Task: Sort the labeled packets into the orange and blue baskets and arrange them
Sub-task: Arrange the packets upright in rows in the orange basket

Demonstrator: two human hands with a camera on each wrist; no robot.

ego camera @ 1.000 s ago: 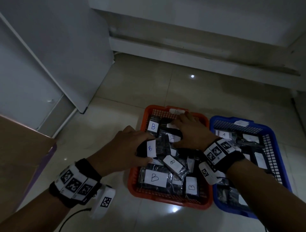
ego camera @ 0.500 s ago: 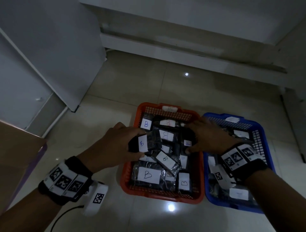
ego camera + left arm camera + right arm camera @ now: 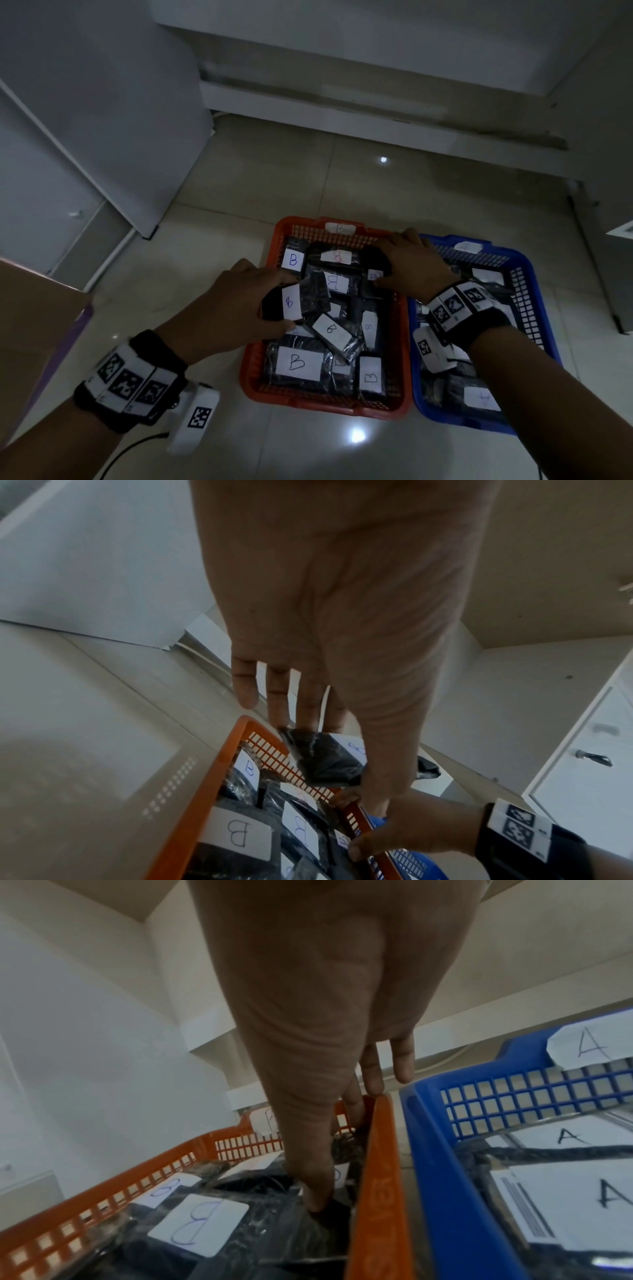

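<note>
The orange basket sits on the floor, full of black packets with white B labels. To its right, the blue basket holds packets labelled A. My left hand pinches one black B packet between thumb and fingers, just above the orange basket's left side; the left wrist view shows this packet too. Over the orange basket's far right corner, my right hand lies with fingers straight. Its thumb presses on a black packet and its fingertips reach the orange rim.
A white cabinet door stands at the left and a brown cardboard box at the near left. A white ledge runs along the back wall. Bare tiled floor lies beyond and in front of the baskets.
My right hand has slid from the middle of the orange basket to its far right corner. The left hand still holds the same B packet in about the same place.
</note>
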